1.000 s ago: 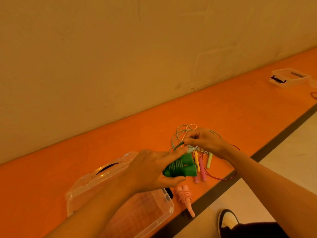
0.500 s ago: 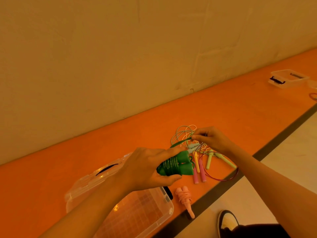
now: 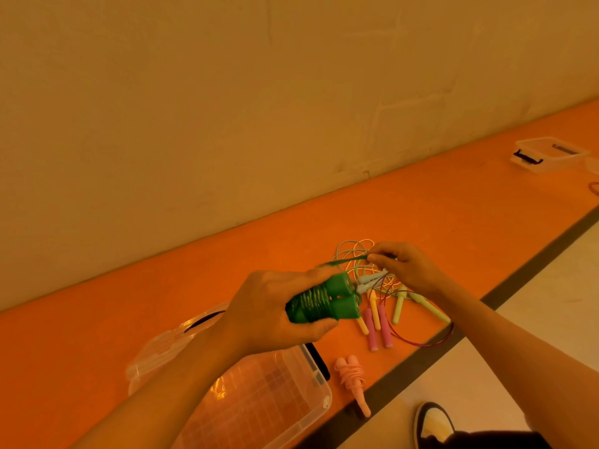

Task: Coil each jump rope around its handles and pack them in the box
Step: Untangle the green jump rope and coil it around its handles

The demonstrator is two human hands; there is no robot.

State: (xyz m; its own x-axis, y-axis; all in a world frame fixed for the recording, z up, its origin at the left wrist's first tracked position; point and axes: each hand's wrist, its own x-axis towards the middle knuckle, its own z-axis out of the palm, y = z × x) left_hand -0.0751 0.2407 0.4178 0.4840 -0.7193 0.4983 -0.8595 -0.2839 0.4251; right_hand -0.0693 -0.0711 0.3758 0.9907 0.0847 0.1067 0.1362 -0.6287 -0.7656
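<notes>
My left hand (image 3: pixel 272 314) grips the two green jump rope handles (image 3: pixel 327 301), which have green cord wound around them. A free length of the green cord runs up and right to my right hand (image 3: pixel 406 267), which pinches it above a tangle of loose ropes (image 3: pixel 372 277). The clear plastic box (image 3: pixel 259 403) stands open below my left forearm. A pink jump rope (image 3: pixel 351 379), coiled around its handles, lies on the orange surface just right of the box.
Pink, yellow and pale green handles (image 3: pixel 381 320) with thin cords lie loose under my right wrist. A second clear box (image 3: pixel 547 153) stands far right by the wall. The orange surface ends at a dark edge strip (image 3: pixel 421 367); a shoe (image 3: pixel 432 422) is on the floor.
My left hand has tilted the green handles and lifted them a little. My right hand has drawn the green cord's free end up and to the right.
</notes>
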